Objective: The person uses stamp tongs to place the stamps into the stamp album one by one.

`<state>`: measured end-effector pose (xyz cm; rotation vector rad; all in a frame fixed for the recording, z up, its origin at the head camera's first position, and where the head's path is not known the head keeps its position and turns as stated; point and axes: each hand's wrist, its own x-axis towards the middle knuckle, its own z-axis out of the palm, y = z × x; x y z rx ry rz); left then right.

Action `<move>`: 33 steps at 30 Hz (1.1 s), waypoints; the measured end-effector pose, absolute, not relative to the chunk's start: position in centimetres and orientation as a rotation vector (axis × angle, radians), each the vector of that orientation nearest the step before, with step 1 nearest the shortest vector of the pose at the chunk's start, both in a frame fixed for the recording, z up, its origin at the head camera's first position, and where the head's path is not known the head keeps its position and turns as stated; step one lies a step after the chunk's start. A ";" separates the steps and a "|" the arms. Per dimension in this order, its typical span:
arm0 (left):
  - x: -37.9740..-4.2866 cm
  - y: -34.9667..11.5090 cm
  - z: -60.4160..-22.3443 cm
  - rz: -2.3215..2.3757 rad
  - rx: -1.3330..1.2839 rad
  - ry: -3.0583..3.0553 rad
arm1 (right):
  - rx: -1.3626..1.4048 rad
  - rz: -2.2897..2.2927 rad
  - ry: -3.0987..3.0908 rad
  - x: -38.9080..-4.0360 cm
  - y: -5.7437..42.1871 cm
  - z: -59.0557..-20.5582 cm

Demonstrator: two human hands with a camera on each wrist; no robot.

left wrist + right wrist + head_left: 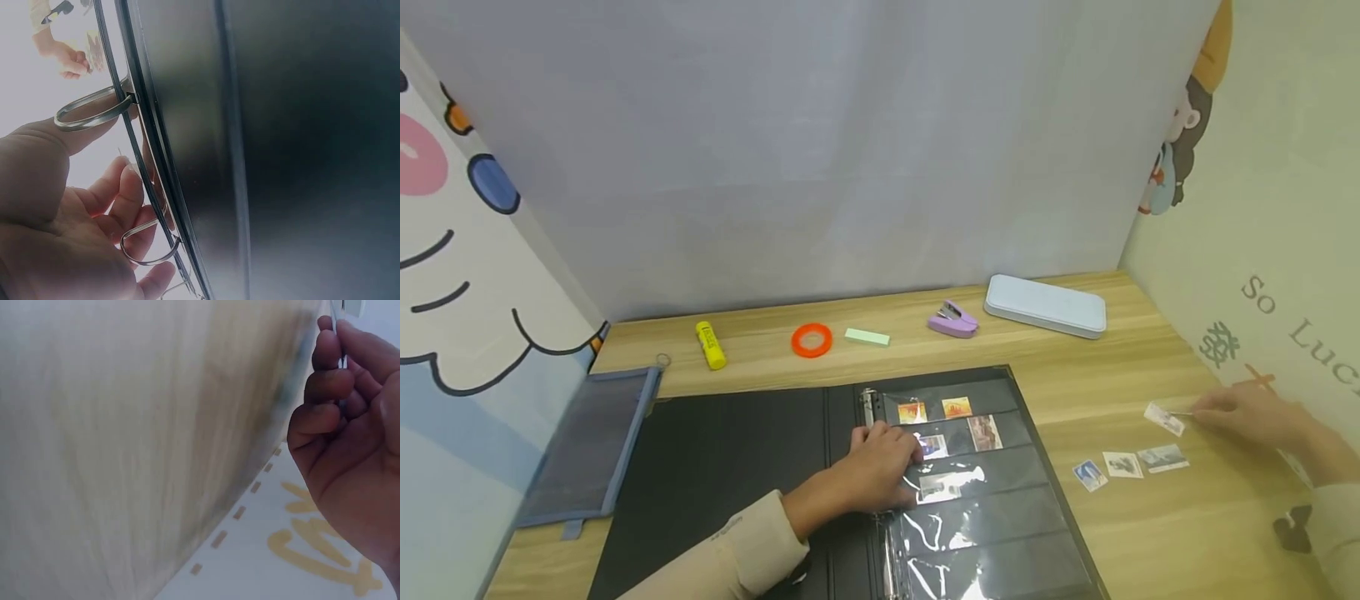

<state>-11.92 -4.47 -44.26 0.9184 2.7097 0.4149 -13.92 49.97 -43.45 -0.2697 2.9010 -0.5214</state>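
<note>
On the table (pixel 1052 367): stamps about half stored

In the pockets (pixel 992 510) of the album page (pixel 1018 473), five stamps (pixel 985 433) are seen; outside, three stamps (pixel 1123 465) are left in a row, plus a fourth stamp (pixel 1163 419) at the tip of tweezers (pixel 1182 413). The work seems about half done. The tweezers are pinched by the right hand (pixel 1255 414); whether the stamp is gripped cannot be told. The page is touched near the rings (pixel 94 122) by the loosely bent left hand (pixel 880 468).
</note>
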 end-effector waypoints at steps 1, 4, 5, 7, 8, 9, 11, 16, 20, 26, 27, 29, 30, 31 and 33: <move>-11.9 -4.5 -44.3 0.411 0.919 2.709 | -0.261 -0.506 2.906 -13.8 49.8 -43.5; -11.9 -4.5 -44.2 0.401 0.922 2.711 | -0.246 -0.518 2.888 -13.7 49.2 -43.4; -11.9 -4.5 -44.2 0.402 0.923 2.713 | -0.232 -0.534 2.870 -13.9 48.9 -43.3; -11.8 -4.5 -44.1 0.400 0.923 2.716 | -0.236 -0.555 2.854 -14.2 48.2 -43.1; -11.8 -4.5 -44.0 0.402 0.923 2.718 | -0.252 -0.587 2.844 -14.5 47.7 -43.0; -11.8 -4.6 -44.0 0.406 0.923 2.717 | -0.275 -0.616 2.841 -14.7 47.1 -42.8; -11.8 -4.6 -44.0 0.413 0.925 2.715 | -0.352 -0.654 2.846 -15.2 45.7 -42.7; -11.8 -4.5 -44.0 0.421 0.930 2.707 | -0.495 -0.709 2.824 -16.1 41.9 -42.0; -11.9 -4.5 -44.1 0.415 0.923 2.702 | -0.550 -0.792 2.730 -16.9 39.4 -41.9; -11.9 -4.4 -44.0 0.405 0.926 2.698 | -0.695 -0.824 2.638 -18.0 35.8 -42.0; -11.9 -4.4 -44.0 0.402 0.926 2.699 | -0.700 -0.817 2.629 -18.1 35.2 -42.0; -11.9 -4.4 -43.9 0.394 0.924 2.702 | -0.714 -0.798 2.609 -18.5 34.0 -42.0; -11.9 -4.4 -43.9 0.392 0.925 2.702 | -0.725 -0.791 2.603 -18.6 33.5 -41.9; -11.9 -4.4 -44.0 0.391 0.925 2.703 | -0.746 -0.784 2.597 -18.8 32.9 -42.0; -11.9 -4.4 -44.0 0.395 0.927 2.704 | -0.794 -0.767 2.587 -19.2 31.9 -42.2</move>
